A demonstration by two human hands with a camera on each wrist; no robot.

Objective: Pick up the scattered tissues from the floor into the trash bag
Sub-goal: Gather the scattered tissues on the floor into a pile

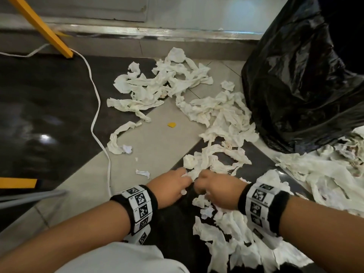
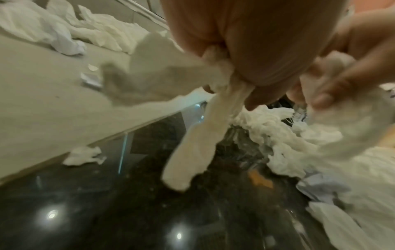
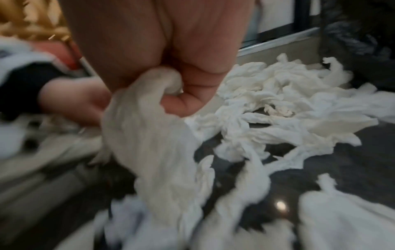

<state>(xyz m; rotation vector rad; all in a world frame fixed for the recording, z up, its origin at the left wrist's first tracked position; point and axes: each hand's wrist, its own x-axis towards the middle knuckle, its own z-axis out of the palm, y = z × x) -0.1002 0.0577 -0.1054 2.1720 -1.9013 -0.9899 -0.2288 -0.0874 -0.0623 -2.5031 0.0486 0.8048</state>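
Both hands work side by side low over the dark floor tile (image 1: 59,107). The left hand (image 1: 169,187) is clenched around a twisted tissue strip (image 2: 192,148) that hangs below its fist. The right hand (image 1: 216,191) grips a tissue wad (image 3: 153,152) that trails down from its curled fingers. Loose tissues (image 1: 169,83) lie scattered ahead of, beneath and to the right of the hands. The black trash bag (image 1: 303,79) stands at upper right, with tissues against its base. A white cable (image 1: 96,107) runs along the floor on the left.
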